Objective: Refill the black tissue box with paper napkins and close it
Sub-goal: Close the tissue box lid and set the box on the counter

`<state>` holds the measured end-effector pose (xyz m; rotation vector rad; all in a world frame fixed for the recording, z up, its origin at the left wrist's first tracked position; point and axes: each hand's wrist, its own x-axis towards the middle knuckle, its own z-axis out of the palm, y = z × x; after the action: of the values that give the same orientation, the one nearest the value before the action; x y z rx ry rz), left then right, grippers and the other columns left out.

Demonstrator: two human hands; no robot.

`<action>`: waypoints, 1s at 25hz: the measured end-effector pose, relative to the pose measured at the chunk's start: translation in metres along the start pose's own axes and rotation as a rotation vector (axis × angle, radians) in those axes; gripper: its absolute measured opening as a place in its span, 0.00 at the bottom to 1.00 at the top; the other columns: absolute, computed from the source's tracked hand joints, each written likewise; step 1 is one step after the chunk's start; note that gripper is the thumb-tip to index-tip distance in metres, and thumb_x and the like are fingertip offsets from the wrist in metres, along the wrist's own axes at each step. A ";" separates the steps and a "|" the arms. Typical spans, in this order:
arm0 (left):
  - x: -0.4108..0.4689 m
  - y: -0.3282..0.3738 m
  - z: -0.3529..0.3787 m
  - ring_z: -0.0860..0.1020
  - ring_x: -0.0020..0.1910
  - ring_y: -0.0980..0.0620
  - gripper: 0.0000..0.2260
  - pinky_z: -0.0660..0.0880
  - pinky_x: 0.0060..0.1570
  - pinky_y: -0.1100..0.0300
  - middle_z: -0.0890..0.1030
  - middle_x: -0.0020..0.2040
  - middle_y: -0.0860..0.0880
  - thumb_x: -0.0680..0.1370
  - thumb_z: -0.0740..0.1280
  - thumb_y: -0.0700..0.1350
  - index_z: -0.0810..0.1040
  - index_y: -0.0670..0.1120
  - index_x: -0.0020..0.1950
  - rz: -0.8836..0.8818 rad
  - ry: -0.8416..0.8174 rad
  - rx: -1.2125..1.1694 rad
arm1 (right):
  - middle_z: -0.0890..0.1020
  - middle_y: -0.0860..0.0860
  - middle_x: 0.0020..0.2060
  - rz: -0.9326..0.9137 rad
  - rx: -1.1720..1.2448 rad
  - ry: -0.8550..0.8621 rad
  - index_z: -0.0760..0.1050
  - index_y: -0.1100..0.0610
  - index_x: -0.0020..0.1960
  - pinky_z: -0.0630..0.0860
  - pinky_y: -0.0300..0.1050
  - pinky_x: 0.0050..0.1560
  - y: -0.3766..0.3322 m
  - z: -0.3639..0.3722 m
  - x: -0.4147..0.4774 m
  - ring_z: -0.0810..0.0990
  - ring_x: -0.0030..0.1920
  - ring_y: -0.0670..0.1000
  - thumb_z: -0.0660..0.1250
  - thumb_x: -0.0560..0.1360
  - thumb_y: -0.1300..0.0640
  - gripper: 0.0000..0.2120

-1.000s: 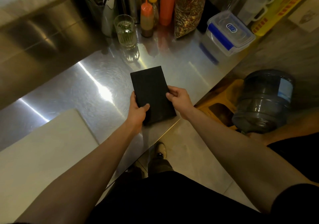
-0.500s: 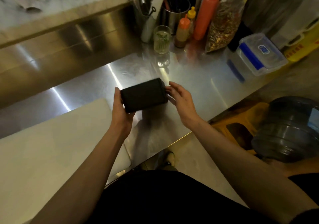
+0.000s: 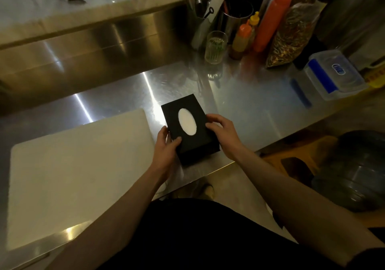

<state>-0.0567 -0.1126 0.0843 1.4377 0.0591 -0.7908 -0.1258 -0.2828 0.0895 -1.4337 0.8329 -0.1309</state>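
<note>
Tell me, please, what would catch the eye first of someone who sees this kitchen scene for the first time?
First, the black rectangular tissue box near the front edge of the shiny steel counter, its oval opening showing bright white paper napkins. The left hand and the right hand hold it at its two long sides. Next, the large white cutting board to its left.

Dim, warm kitchen light, with glare streaking the metal.
Bright streaks are glaring off the steel counter [image 3: 239, 103] and its backsplash [image 3: 87, 61], while the corners are falling into shadow. The wide lens is bending the marble ledge [image 3: 62, 15] at the top, where fine detail is smearing soft.
</note>
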 end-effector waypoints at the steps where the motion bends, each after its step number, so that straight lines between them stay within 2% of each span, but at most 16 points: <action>1: -0.002 -0.005 0.002 0.71 0.62 0.55 0.24 0.77 0.48 0.69 0.69 0.67 0.52 0.81 0.61 0.36 0.61 0.45 0.75 0.011 -0.007 0.035 | 0.75 0.48 0.59 0.001 -0.046 0.003 0.73 0.54 0.67 0.77 0.31 0.43 0.004 0.001 -0.001 0.77 0.55 0.45 0.64 0.79 0.60 0.16; 3: -0.003 -0.014 0.002 0.70 0.64 0.55 0.26 0.75 0.50 0.70 0.68 0.68 0.50 0.80 0.63 0.35 0.60 0.44 0.76 0.040 -0.013 0.092 | 0.73 0.49 0.61 -0.025 -0.157 -0.005 0.72 0.51 0.68 0.74 0.35 0.53 0.016 0.000 0.000 0.73 0.59 0.46 0.67 0.78 0.58 0.19; 6: 0.000 -0.028 -0.003 0.68 0.69 0.52 0.28 0.73 0.62 0.57 0.67 0.73 0.47 0.78 0.64 0.34 0.60 0.45 0.76 0.053 -0.016 0.191 | 0.70 0.53 0.65 -0.112 -0.379 -0.033 0.71 0.47 0.68 0.70 0.42 0.63 0.030 0.002 0.000 0.69 0.61 0.47 0.70 0.76 0.54 0.22; 7: 0.001 -0.031 -0.005 0.68 0.69 0.52 0.28 0.71 0.64 0.55 0.67 0.73 0.47 0.78 0.64 0.33 0.60 0.45 0.76 0.047 -0.017 0.213 | 0.69 0.53 0.64 -0.136 -0.462 -0.049 0.70 0.46 0.69 0.69 0.42 0.63 0.031 0.004 0.000 0.69 0.62 0.48 0.70 0.76 0.52 0.22; 9: 0.002 -0.034 -0.008 0.68 0.67 0.54 0.28 0.71 0.62 0.58 0.68 0.72 0.47 0.78 0.64 0.33 0.59 0.45 0.76 0.059 -0.025 0.244 | 0.65 0.54 0.66 -0.164 -0.602 -0.087 0.71 0.47 0.69 0.67 0.41 0.64 0.029 0.012 0.002 0.69 0.65 0.52 0.70 0.76 0.50 0.23; 13: 0.003 -0.038 -0.011 0.69 0.68 0.54 0.29 0.72 0.58 0.69 0.69 0.68 0.52 0.78 0.65 0.34 0.58 0.44 0.76 0.106 -0.063 0.275 | 0.54 0.54 0.76 -0.208 -0.900 -0.093 0.70 0.46 0.70 0.68 0.56 0.68 0.024 0.028 0.014 0.60 0.73 0.58 0.67 0.77 0.46 0.23; 17: 0.005 -0.042 -0.013 0.68 0.69 0.53 0.29 0.68 0.66 0.61 0.69 0.68 0.52 0.78 0.65 0.34 0.57 0.44 0.77 0.125 -0.067 0.321 | 0.54 0.54 0.77 -0.211 -1.032 0.001 0.76 0.50 0.65 0.70 0.55 0.66 0.021 0.045 0.020 0.61 0.73 0.58 0.67 0.77 0.46 0.17; 21: 0.003 -0.039 -0.013 0.68 0.67 0.56 0.29 0.67 0.65 0.63 0.68 0.67 0.53 0.79 0.64 0.33 0.57 0.45 0.77 0.125 -0.079 0.350 | 0.57 0.56 0.75 -0.221 -1.216 0.092 0.81 0.52 0.57 0.70 0.53 0.67 0.027 0.054 0.023 0.65 0.70 0.59 0.66 0.78 0.50 0.11; 25: 0.003 -0.041 -0.015 0.68 0.69 0.53 0.29 0.66 0.69 0.58 0.68 0.69 0.51 0.79 0.64 0.33 0.56 0.45 0.77 0.127 -0.085 0.360 | 0.56 0.60 0.75 -0.199 -1.318 0.065 0.78 0.53 0.62 0.65 0.56 0.70 0.025 0.058 0.027 0.63 0.72 0.60 0.67 0.77 0.51 0.16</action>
<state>-0.0693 -0.0978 0.0457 1.7253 -0.2492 -0.7835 -0.0825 -0.2457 0.0508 -2.7545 0.8396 0.2888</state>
